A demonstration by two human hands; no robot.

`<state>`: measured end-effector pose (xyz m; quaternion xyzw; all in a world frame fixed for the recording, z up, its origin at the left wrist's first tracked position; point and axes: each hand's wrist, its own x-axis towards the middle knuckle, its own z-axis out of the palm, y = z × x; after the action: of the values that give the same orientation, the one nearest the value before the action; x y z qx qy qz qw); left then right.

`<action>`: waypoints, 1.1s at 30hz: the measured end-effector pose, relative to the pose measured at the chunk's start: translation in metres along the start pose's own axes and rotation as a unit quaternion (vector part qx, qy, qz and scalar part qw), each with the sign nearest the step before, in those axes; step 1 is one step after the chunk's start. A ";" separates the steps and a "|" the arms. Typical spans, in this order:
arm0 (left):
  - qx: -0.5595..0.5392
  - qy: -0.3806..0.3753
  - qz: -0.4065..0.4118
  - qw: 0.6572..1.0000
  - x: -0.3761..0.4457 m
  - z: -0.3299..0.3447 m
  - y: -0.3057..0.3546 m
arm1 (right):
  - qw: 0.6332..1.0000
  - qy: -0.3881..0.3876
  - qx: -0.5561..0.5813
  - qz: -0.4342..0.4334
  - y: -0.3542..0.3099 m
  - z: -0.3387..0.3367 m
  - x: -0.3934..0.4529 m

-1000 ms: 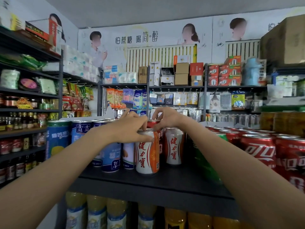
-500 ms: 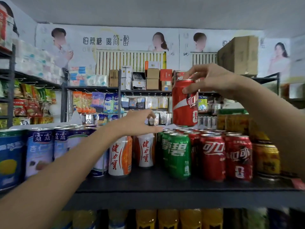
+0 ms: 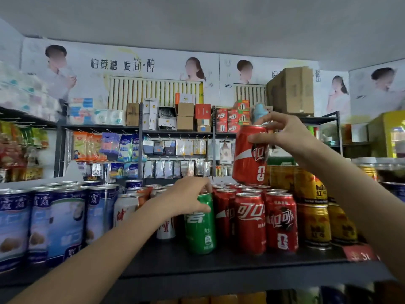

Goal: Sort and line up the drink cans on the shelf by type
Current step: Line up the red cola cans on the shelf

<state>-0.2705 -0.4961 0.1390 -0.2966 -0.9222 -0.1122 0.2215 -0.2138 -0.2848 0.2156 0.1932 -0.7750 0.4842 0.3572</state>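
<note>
Two hands grasp cans: the right hand (image 3: 285,134) holds a red cola can (image 3: 251,154) by its top, lifted above the shelved red cans (image 3: 249,222), while the left hand (image 3: 188,198) curls round the top of a green can (image 3: 200,224) standing on the shelf (image 3: 219,266) just beneath it.

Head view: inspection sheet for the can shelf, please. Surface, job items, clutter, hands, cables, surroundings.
Surface: dark shelf, bare strip along the front edge.
Job's things: red cola can held in the air above the red cola cans; green can at the front beside them; white-orange cans, blue-white cans, gold cans stacked two high.
Clutter: red price tag at the shelf edge.
Hands: right hand grips the lifted can by its top; left hand grips the green can's top.
Cables: nothing seen.
Surroundings: stocked racks, wall posters, cardboard box.
</note>
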 end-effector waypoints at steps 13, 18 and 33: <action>0.037 -0.041 -0.020 0.998 -0.008 -0.020 -0.023 | 0.989 -0.141 0.005 0.033 0.014 0.050 -0.004; -0.074 -0.054 -0.029 0.995 -0.001 -0.024 -0.020 | 0.954 -0.249 -0.168 0.009 0.032 0.072 -0.010; 0.080 -0.140 0.003 0.987 0.044 -0.018 0.017 | 0.888 -0.240 -0.391 0.040 0.080 -0.001 -0.005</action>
<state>-0.2859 -0.4671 0.1768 -0.2936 -0.9492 0.0053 0.1131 -0.2623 -0.2476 0.1633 0.1175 -0.9707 0.0948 0.1869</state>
